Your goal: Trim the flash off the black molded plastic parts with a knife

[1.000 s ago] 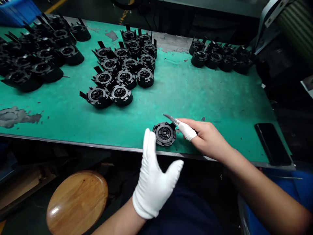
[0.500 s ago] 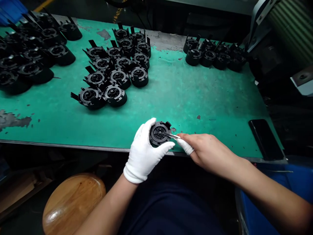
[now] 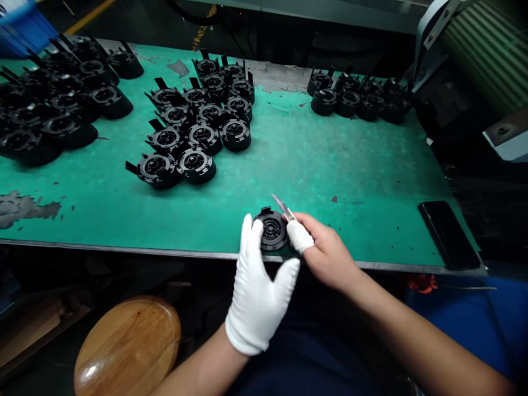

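A round black plastic part (image 3: 273,230) with concentric rings and a tab on its far edge sits at the front edge of the table. My left hand (image 3: 259,291), in a white glove, is open beside it. Its fingertips are at the part's left rim, and the thumb is spread away from it. My right hand (image 3: 319,242), with a white cover on the thumb, is closed on a small knife (image 3: 282,207). The pointed blade sticks out to the far left, above and beside the part's right rim. Most of the handle is hidden in the fingers.
Black cylindrical housings stand on the green table (image 3: 313,165) in a middle group (image 3: 198,165), a left group (image 3: 68,129) and a far right group (image 3: 348,102). A phone (image 3: 447,234) lies at the right edge. Below are a wooden stool (image 3: 127,352) and a blue bin (image 3: 466,324).
The knife tip has left the part's centre and swung up to point away. My left hand has loosened its grip and drawn back toward me. The part has turned, its tab now at the far side.
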Demonstrator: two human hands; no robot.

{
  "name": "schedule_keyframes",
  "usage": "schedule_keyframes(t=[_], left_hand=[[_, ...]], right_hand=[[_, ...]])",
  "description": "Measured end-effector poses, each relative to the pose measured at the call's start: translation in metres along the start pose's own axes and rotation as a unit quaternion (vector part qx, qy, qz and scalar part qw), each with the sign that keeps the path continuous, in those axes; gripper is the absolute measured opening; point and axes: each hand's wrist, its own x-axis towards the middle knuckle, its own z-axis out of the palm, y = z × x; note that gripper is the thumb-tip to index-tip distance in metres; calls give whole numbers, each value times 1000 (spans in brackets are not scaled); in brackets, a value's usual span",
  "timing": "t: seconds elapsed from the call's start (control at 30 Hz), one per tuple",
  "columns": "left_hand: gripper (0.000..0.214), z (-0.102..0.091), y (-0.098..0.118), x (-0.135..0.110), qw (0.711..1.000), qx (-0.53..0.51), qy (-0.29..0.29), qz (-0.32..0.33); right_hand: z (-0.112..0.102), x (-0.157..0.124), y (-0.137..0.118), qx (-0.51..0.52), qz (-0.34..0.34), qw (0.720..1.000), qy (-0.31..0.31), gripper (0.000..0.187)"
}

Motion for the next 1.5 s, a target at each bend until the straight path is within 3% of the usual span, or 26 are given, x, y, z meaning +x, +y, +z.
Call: schedule_keyframes(t=[0.07,0.17,0.27,0.37,0.53,0.87,1.03,1.27,1.5], left_hand=[[89,-2,8,-18,999,28,-43,2],[93,-4,10,-26,999,32,-44,2],[97,-5,3,-5,1000,12,-8,4],[102,-6,-8,25,1000,-7,-22,21],[98,-3,-17,48,999,11,-33,38],[91,2,-20,49,998,27,-13,51],[91,2,-22,49,999,19,-18,48],[85,0,-21,48,999,-3,-27,42],[83,1,-22,49,999,-7,-23,40]], right_hand=[[-4,12,4,-33,-3,999,31,35],[-25,19,6,-92,-33,995,3,35],[-48,11,4,-179,-55,981,-58,37],[-59,-1,3,-270,-46,957,-97,37],[-56,1,7,-330,-55,935,-120,35],[-66,9,3,-361,-55,914,-174,33],[-68,14,1,-398,-56,899,-171,34],[-67,3,-3,-360,-51,912,-188,29],[-60,-12,-1,-363,-20,914,-180,42]])
